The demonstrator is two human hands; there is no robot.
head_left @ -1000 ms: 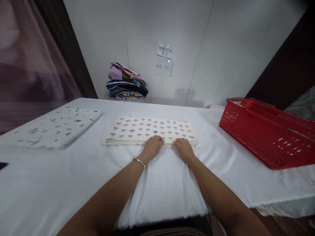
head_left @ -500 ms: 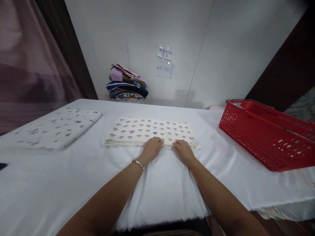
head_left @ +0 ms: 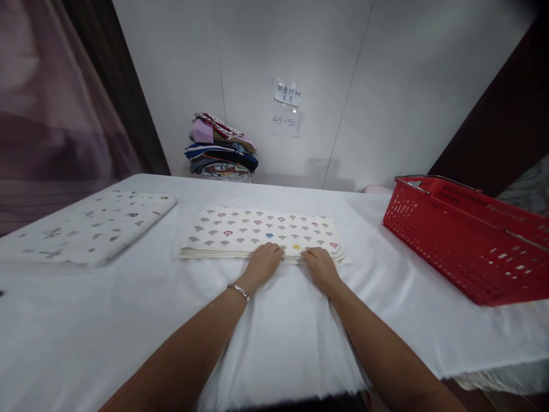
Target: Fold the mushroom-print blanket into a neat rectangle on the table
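A white cloth printed with mushrooms (head_left: 261,229), folded into a long flat strip of several layers, lies across the middle of the table. At its near edge, my left hand (head_left: 266,262) has its fingers curled over the layers, just left of the yellow mushroom. A short gap to the right, my right hand (head_left: 321,266) grips the same edge with bent fingers. Both thumbs and the undersides of the fingers are mostly hidden. A silver bracelet (head_left: 239,290) circles my left wrist.
Another folded white cloth with grey prints (head_left: 94,226) lies at the left on the white tablecloth (head_left: 141,320). A red plastic basket (head_left: 463,240) with metal handles stands at the right. Behind the table are a pile of folded fabrics (head_left: 221,149) and a wall with paper signs (head_left: 286,109).
The view has shifted very slightly. Both hands stay at the near edge of the folded cloth, which looks the same.
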